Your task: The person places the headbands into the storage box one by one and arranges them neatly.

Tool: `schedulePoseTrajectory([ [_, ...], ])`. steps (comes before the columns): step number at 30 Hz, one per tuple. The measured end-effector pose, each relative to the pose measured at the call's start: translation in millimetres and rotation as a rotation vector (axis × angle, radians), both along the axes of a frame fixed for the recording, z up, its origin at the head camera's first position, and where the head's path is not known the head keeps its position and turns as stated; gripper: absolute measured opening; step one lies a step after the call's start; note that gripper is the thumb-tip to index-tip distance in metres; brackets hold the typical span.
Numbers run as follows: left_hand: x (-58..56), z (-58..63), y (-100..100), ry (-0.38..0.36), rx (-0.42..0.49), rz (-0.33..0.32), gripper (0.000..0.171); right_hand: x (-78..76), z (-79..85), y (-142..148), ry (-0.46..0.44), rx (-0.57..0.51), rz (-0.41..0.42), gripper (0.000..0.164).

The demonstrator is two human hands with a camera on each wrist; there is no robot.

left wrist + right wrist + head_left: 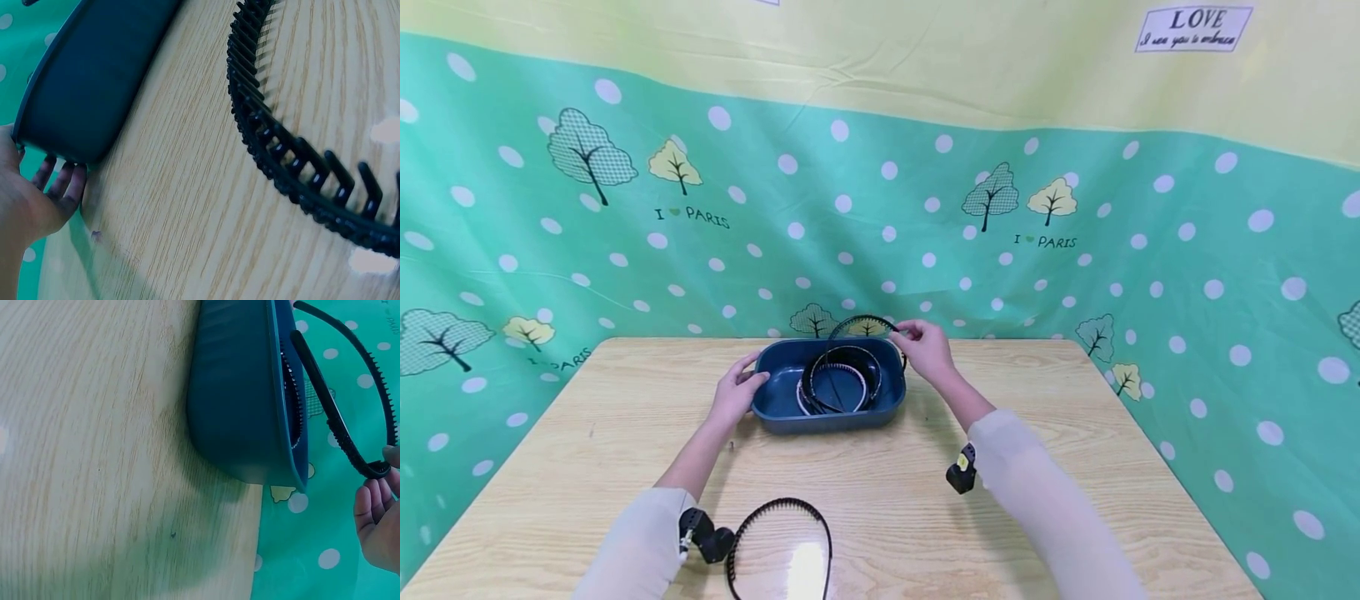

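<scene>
My left hand grips the left end of a dark blue tub, thumb over the rim and fingers against the outer wall. Inside the tub, toward its right half, lie several headbands, among them a black one and a pale one. Above them, my right hand pinches a black toothed headband near the tub's right end. In the right wrist view, thumb and fingertips hold that headband at the middle of its curve, its ends pointing toward the tub.
Another black toothed headband lies on the wooden table near the front, close to my left forearm; its teeth show large in the left wrist view. A green dotted curtain hangs behind the table and along its sides.
</scene>
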State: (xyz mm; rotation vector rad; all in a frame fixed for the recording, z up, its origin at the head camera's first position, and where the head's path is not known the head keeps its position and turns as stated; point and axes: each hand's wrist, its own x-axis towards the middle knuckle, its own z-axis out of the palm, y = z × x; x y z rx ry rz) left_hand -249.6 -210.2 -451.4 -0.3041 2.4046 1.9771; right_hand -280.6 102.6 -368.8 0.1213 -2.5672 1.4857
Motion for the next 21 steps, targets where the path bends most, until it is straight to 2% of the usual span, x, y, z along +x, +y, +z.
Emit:
schedulePoseTrajectory([
  [11,-0.1,0.2,0,0.0,-0.004,0.002,0.055,-5.4,-11.0,-8,0.024,-0.063,-0.072,0.023],
  [21,0.0,-0.4,0,0.005,0.0,0.001,0.055,-7.6,-22.2,-21,0.0,-0.043,-0.093,0.02],
])
